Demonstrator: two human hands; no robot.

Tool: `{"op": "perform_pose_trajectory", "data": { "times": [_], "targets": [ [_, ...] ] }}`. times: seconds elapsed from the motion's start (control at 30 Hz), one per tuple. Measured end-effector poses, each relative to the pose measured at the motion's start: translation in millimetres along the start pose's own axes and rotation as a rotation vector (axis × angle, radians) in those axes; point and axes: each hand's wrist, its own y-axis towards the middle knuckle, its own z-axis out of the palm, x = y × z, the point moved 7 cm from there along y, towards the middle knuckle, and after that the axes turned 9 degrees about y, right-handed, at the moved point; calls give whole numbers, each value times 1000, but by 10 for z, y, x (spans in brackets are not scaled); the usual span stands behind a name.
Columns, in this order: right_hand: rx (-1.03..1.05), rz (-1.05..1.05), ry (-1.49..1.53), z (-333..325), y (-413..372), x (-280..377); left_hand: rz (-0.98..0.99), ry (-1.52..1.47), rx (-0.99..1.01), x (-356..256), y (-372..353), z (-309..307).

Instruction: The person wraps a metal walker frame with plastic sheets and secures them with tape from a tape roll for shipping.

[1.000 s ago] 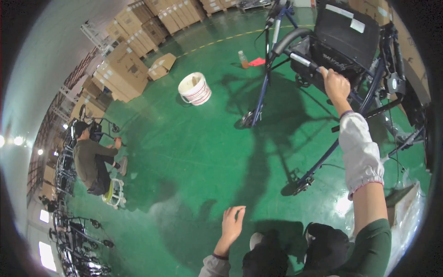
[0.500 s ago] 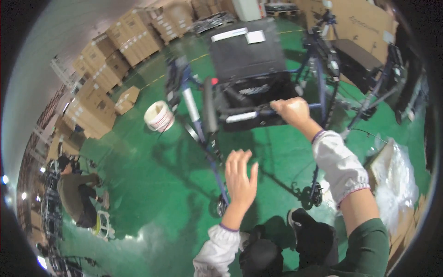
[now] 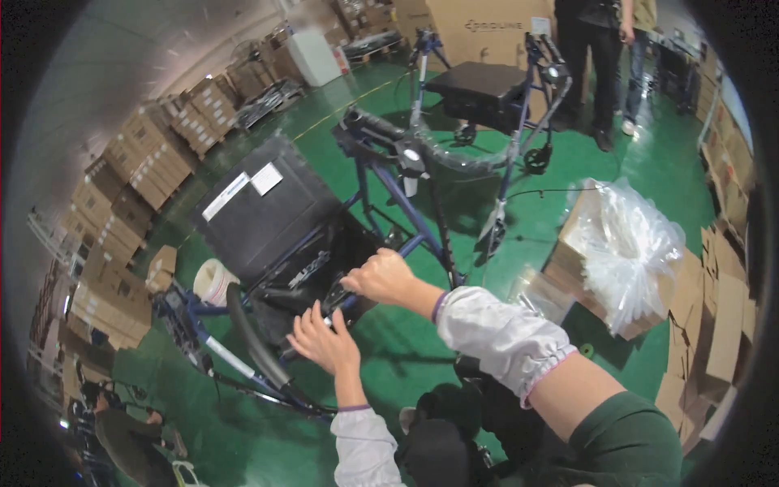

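Head view: blue-framed rollator, black seat pad up, sits tipped at centre towards 10 o'clock. Right hand is closed on a frame tube. Left hand, fingers loosely spread, touches the frame; grip unclear. White bucket at 9 o'clock, contents hidden. Cardboard box at 3 o'clock holds clear plastic.

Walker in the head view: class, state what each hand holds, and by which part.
The right hand grips the walker by a blue frame bar near its black seat. The left hand touches the frame nearby; its grip cannot be told.
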Motion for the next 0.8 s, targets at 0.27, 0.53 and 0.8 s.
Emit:
{"op": "perform_pose_trajectory", "data": {
  "times": [0.27, 0.53, 0.8],
  "targets": [
    [664, 263, 37, -120, 43, -4, -62, -56, 86, -145, -47, -169],
    [283, 400, 480, -986, 42, -38, -270, -193, 281, -213, -3, -412],
    [-90, 1015, -4, -3531, -3004, -2502, 312, -257, 314, -966, 47, -394]
  ]
}}
